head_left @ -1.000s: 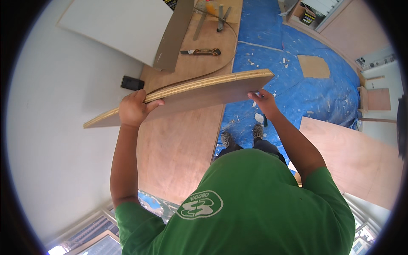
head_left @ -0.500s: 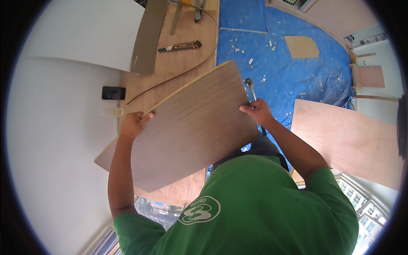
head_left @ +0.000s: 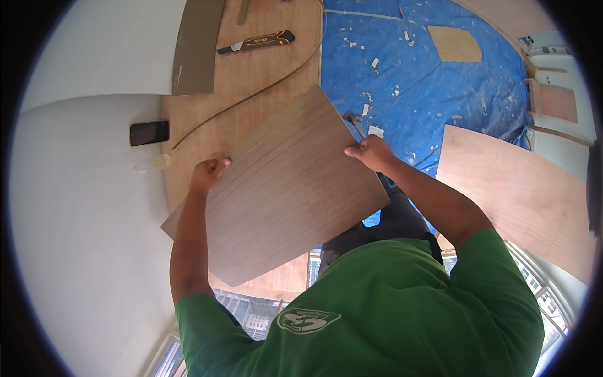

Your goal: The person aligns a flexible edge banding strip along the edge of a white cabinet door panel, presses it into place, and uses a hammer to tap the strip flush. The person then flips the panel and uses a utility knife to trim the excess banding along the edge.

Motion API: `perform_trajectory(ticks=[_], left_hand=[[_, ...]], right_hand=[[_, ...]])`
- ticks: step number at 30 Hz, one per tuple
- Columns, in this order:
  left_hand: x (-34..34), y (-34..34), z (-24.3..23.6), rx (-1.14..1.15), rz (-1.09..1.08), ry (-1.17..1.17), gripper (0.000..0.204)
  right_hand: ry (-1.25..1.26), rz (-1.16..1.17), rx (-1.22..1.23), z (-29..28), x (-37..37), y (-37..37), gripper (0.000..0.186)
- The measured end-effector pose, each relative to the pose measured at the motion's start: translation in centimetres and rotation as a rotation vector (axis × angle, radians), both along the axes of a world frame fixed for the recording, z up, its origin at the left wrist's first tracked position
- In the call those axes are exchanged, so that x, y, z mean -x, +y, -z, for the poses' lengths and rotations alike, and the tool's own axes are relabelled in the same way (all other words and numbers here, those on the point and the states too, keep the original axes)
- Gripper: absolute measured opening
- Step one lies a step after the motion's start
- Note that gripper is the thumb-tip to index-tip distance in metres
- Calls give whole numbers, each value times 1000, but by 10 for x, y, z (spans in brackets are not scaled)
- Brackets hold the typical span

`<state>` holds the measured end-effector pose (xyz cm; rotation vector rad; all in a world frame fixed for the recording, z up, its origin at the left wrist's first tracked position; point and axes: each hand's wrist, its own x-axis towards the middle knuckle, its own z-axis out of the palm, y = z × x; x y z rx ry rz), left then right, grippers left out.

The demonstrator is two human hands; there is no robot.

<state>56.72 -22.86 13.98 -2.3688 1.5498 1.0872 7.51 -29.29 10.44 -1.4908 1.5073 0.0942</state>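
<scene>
Two bare hands carry one grey-brown wood-grain panel [head_left: 282,195], held up in the air with its face turned toward the camera, above a larger plywood sheet [head_left: 257,81] lying flat below; the left hand [head_left: 207,174] is curled over the panel's left edge, fingers pinching it from behind, and the right hand [head_left: 372,152] is clamped on the right edge near the upper corner, thumb on the face. On the plywood sheet beside it lie an orange-and-black utility knife [head_left: 256,42], a thin curved offcut strip [head_left: 251,100] and a grey board strip [head_left: 198,47]; a dark phone [head_left: 149,132] sits on the white surface [head_left: 81,220] just left of the plywood. To the right a blue tarpaulin [head_left: 440,94] is strewn with small scraps. By the look of it the panel is already cut to shape and lifted clear, while setting it down or fitting it anywhere is not yet done
</scene>
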Motion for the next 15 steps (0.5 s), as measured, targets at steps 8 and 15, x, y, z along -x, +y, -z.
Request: perform_trajectory(ticks=[8, 15], left_hand=[[28, -1, 27, 74, 97, -104, 75], [54, -21, 12, -1, 104, -120, 71]], right_hand=[[1, 38, -56, 28, 23, 32, 59], [11, 98, -182, 33, 40, 42, 57]])
